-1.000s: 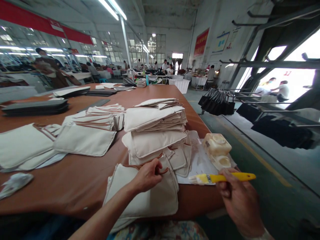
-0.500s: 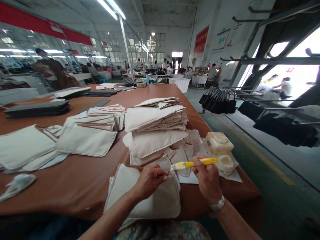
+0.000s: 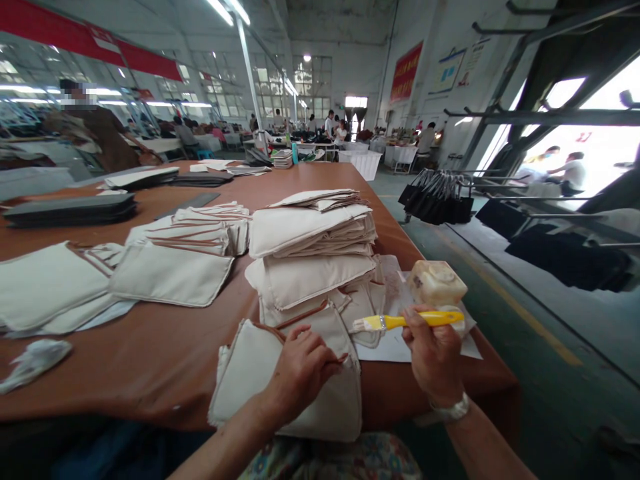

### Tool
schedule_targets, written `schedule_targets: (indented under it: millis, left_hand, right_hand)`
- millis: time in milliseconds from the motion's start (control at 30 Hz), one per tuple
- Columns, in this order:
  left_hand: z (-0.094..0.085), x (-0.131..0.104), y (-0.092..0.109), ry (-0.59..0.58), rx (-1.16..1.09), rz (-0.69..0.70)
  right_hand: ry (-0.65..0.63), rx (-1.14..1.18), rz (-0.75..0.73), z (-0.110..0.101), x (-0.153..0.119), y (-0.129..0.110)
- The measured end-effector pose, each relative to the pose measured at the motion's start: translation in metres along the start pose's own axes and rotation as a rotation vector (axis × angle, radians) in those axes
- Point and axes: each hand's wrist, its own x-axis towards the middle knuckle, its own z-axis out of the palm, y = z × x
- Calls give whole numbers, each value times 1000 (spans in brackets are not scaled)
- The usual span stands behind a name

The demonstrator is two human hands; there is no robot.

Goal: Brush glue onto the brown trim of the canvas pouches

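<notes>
My right hand [image 3: 434, 353] is closed around the yellow handle of a paintbrush [image 3: 425, 319]. The brush's pale bristles point left, above the cream fabric pieces and apart from my left hand. My left hand [image 3: 306, 370] rests over a cream fabric piece [image 3: 245, 380] at the table's front edge. Its thumb and forefinger pinch the piece's brown edging, whose tip shows at the fingertips; the other fingers are bent. Behind my right hand stands a yellowish plastic container [image 3: 436, 280] on white paper, its round opening mostly hidden by the hand and brush.
A tall stack of cream fabric pieces [image 3: 313, 233] stands ahead on the brown-covered table [image 3: 170, 360]. More cream pieces [image 3: 170, 277] lie to the left, with dark panels [image 3: 70, 210] beyond. A crumpled white cloth [image 3: 37, 363] lies at left. Black items hang on a rack [image 3: 437, 200] at right.
My right hand has drawn the brush rightward, away from my left hand. My left hand has shifted slightly right and lower, with its fingers lifted somewhat.
</notes>
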Motion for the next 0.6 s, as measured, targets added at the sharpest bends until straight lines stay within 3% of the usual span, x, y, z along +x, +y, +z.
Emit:
schedule_targets:
  millis: [100,233,300,433,600]
  left_hand:
    - [-2,-7,7,51,117,129]
    - [-7,-14,13,18,200,209]
    - [-9,-16,14,3,212,233]
    - [-9,-16,14,15,207,248]
    - [-2,-18,11,5,186,191]
  right_hand:
    - [-151,52,66,0,-3,-10]
    - [-368,80,193,-6,-9,-21]
    - [-375,92,216,-12,-7,-22]
    - [-268,89,186,-14,0,-22]
    - [-429,88,241,-7,-14,-16]
